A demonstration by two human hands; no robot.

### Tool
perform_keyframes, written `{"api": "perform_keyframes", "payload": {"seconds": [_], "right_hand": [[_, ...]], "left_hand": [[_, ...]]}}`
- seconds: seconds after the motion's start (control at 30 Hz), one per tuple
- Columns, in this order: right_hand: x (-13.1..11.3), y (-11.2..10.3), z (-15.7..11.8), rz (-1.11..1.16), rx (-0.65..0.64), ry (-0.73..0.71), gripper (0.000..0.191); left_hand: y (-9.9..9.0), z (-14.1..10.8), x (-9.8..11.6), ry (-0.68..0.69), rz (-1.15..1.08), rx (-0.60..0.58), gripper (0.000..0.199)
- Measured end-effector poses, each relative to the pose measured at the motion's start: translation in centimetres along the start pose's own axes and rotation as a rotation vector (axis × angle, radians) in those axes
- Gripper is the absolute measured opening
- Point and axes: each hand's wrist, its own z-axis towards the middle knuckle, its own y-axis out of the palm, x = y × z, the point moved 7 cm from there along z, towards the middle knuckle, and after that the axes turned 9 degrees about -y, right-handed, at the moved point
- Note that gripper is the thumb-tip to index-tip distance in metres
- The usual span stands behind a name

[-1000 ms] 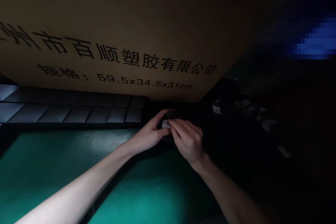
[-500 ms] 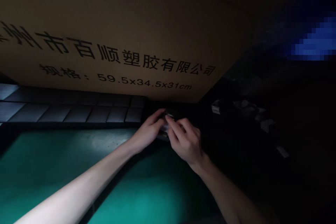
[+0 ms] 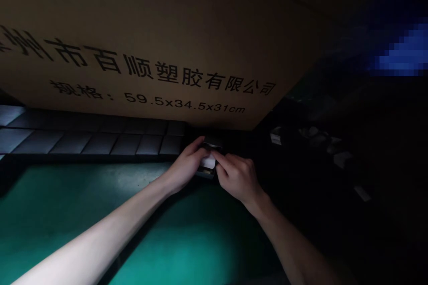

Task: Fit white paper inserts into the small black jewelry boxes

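Observation:
Between my two hands sits a small dark box-like object (image 3: 209, 171) with a white paper or label piece (image 3: 209, 161) on its face. My left hand (image 3: 187, 164) grips its left side with the fingers curled over the top. My right hand (image 3: 237, 176) presses in from the right, with the fingertips on the white piece. The object's lower and rear parts are hidden by my fingers and the dim light.
A large cardboard box (image 3: 133, 53) with black Chinese print and "59.5x34.5x31cm" looms above. Below it run a dark padded panel (image 3: 100, 143) and a green mat (image 3: 187, 240). Small pale pieces (image 3: 341, 159) lie in the dark at right. A pixelated blue patch (image 3: 401, 51) shows top right.
My hands have drawn slightly apart, so more of the dark object and its white piece shows between them. The left hand has shifted up and to the left.

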Motion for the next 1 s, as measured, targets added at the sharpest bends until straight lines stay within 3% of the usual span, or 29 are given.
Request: {"api": "perform_keyframes", "payload": {"seconds": [0.13, 0.3, 0.53, 0.7, 0.9, 1.0], "right_hand": [[-0.3, -0.1, 0.1, -0.019, -0.006, -0.018, 0.036], [-0.3, -0.8, 0.0, 0.076, 0.105, -0.010, 0.035], [-0.5, -0.2, -0.1, 0.084, 0.061, -0.031, 0.036], [-0.7, -0.4, 0.0, 0.038, 0.080, -0.032, 0.034], [-1.2, -0.2, 0.2, -0.062, -0.028, 0.029, 0.031], [-1.4, 0.0, 0.3, -0.051, -0.093, 0.058, 0.033]], "left_hand": [[0.2, 0.1, -0.1, 0.028, 0.009, -0.035, 0.053], [-0.3, 0.3, -0.4, -0.004, -0.020, 0.028, 0.060], [0.6, -0.2, 0.8, 0.124, 0.046, -0.053, 0.029], [-0.1, -0.3, 0.3, 0.053, 0.024, 0.039, 0.040], [1.0, -0.8, 1.3, 0.188, 0.086, -0.072, 0.011], [1.1, -1.2, 1.8, 0.225, 0.089, -0.042, 0.008]]}}
